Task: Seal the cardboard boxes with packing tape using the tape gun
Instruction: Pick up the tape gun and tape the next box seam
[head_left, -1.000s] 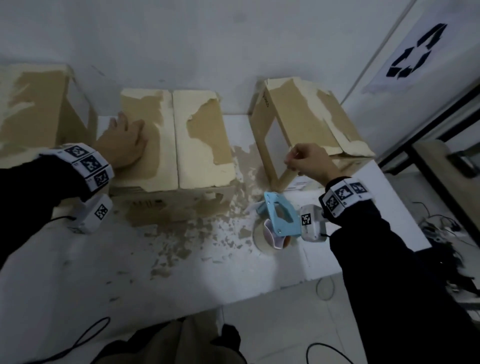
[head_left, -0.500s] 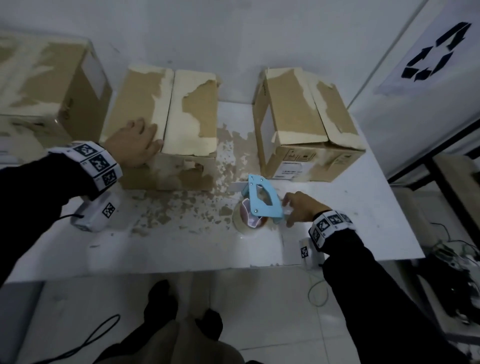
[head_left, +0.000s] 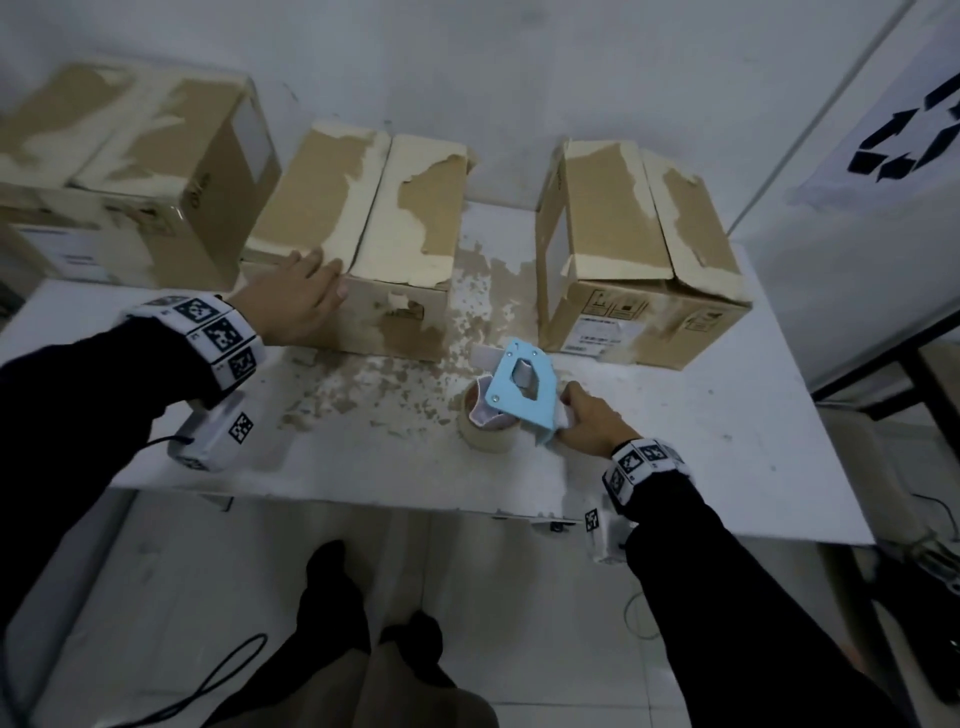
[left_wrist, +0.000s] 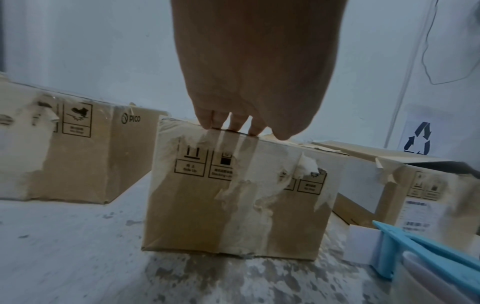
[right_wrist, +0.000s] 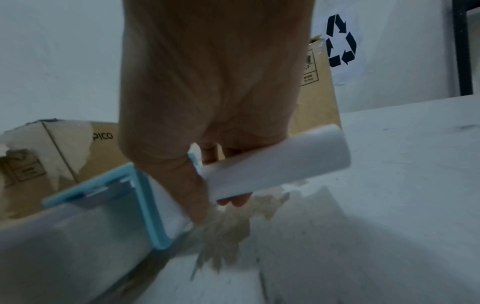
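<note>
Three worn cardboard boxes stand along the wall on the white table (head_left: 727, 441). My left hand (head_left: 296, 296) lies flat on the near left corner of the middle box (head_left: 363, 228), fingers straight over its top edge (left_wrist: 233, 127). The blue tape gun (head_left: 519, 384) with its tape roll (head_left: 488, 436) sits on the table in front of the right box (head_left: 623, 244). My right hand (head_left: 587, 421) grips the gun's white handle (right_wrist: 278, 162), fingers curled round it. The middle box's front (left_wrist: 233, 195) shows torn paper and printed symbols.
A third box (head_left: 130, 171) stands at the far left, close beside the middle one. Torn paper scraps (head_left: 395, 379) cover the table between the boxes. A recycling sign (head_left: 898, 135) hangs on the right wall. Cables lie on the floor (head_left: 208, 686).
My right hand came down from the right box to the tape gun and took hold of its handle. My left hand slid toward the middle box's near edge. My head moved back.
</note>
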